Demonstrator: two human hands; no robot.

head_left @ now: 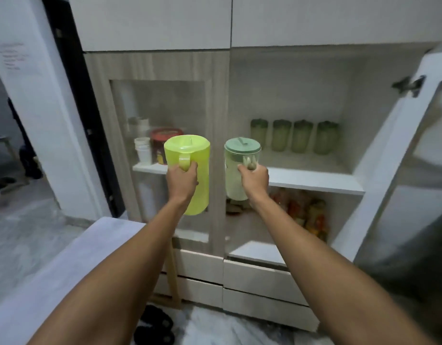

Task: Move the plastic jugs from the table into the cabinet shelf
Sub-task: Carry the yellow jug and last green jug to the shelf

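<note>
My left hand (182, 180) grips the handle of a lime-yellow plastic jug (195, 168) with a matching lid, held upright in the air in front of the closed glass cabinet door (160, 108). In my right hand (254, 179) is the handle of a clear jug with a green lid (236, 168), raised at the left edge of the open compartment. Both jugs hang at about the height of the white cabinet shelf (314, 181), in front of it and not resting on it.
Several green tumblers (294, 136) line the back of the open shelf. The open cabinet door (399, 170) swings out at right. Behind the glass stand white cups (143, 150) and a red tin (162, 143). Packets (304, 215) fill the lower shelf. The white table (73, 265) is at lower left, black slippers (155, 324) on the floor.
</note>
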